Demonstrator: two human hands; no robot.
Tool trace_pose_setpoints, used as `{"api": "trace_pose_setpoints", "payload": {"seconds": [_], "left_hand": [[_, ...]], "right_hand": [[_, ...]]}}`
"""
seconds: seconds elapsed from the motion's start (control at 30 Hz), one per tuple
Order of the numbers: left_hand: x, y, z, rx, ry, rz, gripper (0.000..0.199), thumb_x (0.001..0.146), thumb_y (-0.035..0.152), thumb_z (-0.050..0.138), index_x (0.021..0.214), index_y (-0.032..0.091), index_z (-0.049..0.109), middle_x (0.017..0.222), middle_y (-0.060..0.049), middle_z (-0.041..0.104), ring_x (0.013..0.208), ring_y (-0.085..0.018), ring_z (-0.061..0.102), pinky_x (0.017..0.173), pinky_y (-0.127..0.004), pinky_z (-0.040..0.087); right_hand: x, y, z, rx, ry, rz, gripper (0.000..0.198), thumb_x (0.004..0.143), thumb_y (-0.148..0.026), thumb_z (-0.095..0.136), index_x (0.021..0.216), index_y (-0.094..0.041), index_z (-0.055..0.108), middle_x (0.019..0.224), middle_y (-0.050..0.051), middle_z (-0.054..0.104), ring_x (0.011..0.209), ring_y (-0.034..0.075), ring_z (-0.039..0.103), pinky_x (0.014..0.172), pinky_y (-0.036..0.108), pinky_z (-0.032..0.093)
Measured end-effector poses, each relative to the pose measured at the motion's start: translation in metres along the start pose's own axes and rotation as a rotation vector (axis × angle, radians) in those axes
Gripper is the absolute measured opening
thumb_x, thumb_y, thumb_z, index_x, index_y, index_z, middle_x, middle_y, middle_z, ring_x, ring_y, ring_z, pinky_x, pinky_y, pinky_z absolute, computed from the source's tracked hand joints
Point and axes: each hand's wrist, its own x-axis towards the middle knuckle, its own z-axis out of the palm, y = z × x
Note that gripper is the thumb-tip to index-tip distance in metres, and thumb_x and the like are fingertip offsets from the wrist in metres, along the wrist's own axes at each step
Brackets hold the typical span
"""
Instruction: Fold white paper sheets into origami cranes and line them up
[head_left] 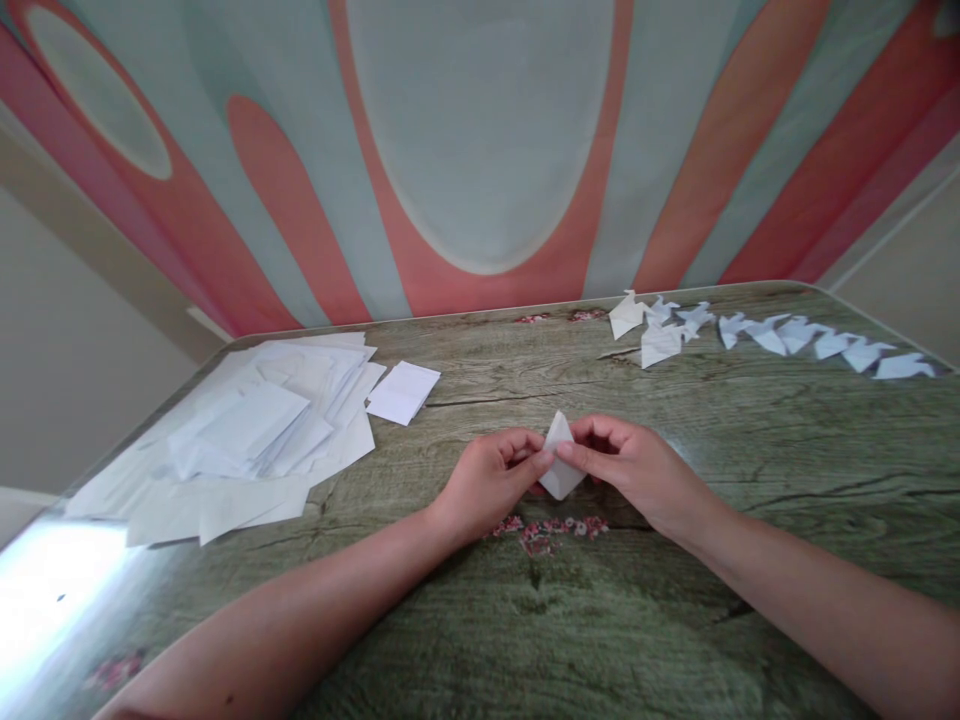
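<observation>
Plainly a small, folded white paper diamond (559, 480).

The wood-grain bench (480, 620) bore a loose paper pile (255, 420), a small paper stack (404, 392) and white origami birds (661, 343).

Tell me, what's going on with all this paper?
A person's left hand and right hand are pinching a small folded white paper diamond over the wood-patterned table. A messy pile of white paper lies to the left, with a small paper stack beside it. Origami birds sit toward the back right.
</observation>
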Motion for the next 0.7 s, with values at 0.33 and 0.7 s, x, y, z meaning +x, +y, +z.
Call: {"api": "trace_pose_setpoints", "payload": {"seconds": [0.33,0.7], "left_hand": [[-0.004,0.001,0.002,0.351,-0.060,0.008,0.021,0.083,0.029,0.059,0.067,0.017,0.063,0.059,0.004,0.057,0.057,-0.011,0.052,0.053,-0.019,0.038],[0.003,-0.007,-0.001,-0.024,0.096,-0.035,0.018,0.081,0.031,0.063,0.087,0.015,0.056,0.071,0.000,0.062,0.058,-0.010,0.057,0.056,-0.022,0.048]], "right_hand": [[-0.007,-0.016,0.002,-0.291,0.061,-0.019,0.029,0.084,-0.045,0.060,0.071,-0.020,0.064,0.066,-0.002,0.062,0.063,0.014,0.052,0.058,0.026,0.037],[-0.004,-0.010,-0.004,-0.183,-0.019,-0.018,0.024,0.083,-0.044,0.062,0.086,-0.020,0.065,0.078,0.000,0.068,0.071,0.016,0.061,0.065,0.027,0.045]]}}
